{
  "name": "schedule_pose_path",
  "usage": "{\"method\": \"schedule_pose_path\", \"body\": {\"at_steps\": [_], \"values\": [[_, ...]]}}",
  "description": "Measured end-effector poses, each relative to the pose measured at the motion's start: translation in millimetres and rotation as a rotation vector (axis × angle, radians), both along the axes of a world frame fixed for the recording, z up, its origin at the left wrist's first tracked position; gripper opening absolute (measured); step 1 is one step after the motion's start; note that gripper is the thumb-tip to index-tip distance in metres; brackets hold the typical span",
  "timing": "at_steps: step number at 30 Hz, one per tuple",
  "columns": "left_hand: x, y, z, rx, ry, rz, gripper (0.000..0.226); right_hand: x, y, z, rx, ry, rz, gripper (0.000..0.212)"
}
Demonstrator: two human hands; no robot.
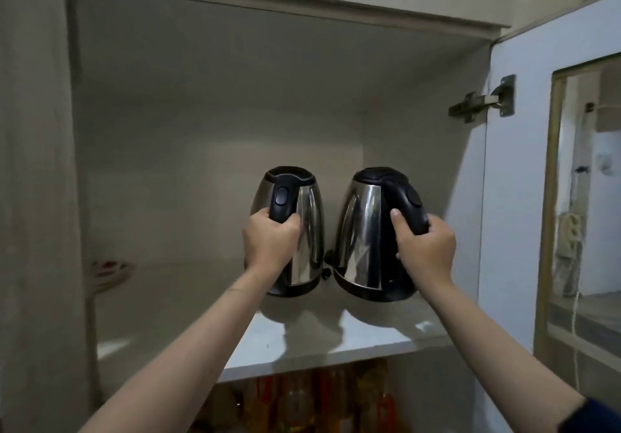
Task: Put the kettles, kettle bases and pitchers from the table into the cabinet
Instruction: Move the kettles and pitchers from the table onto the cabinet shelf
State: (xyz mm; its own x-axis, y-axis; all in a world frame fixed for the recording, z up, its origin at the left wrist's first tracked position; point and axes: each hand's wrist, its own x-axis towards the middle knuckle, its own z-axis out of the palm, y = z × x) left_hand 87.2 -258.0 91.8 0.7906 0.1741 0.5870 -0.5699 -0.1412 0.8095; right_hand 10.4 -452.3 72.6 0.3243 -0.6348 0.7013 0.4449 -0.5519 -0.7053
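Steel kettles stand side by side on the cabinet shelf [336, 342]. Left hand [268, 242] wraps the left kettle [304, 227] handle; right hand [426, 247] wraps the right kettle [363, 231] handle. Both hands are fully closed. Cabinet door [524, 197] stands open at right.

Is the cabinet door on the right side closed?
No, the cabinet door stands swung open, its hinge exposed.

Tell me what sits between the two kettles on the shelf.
Head view: a narrow gap between left kettle and right kettle; low in it, a small dark part, too unclear to name.
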Motion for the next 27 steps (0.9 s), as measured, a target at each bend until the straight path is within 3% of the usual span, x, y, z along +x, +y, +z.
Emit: {"method": "schedule_pose_path", "body": {"at_steps": [7,12,27], "values": [[108.6,-65.3,7.0,-0.025,0.088,0.049,0.016,133.2,-69.3,24.8,0.06,0.022,0.075,0.035],[171.4,-91.0,0.9,0.009,0.046,0.135,0.028,201.3,-99.4,26.4,0.028,0.032,0.076,0.036],[268.4,-141.5,-27.3,-0.012,0.122,0.055,0.023,311.5,-136.7,-13.0,0.079,0.181,0.103,0.03]]}}
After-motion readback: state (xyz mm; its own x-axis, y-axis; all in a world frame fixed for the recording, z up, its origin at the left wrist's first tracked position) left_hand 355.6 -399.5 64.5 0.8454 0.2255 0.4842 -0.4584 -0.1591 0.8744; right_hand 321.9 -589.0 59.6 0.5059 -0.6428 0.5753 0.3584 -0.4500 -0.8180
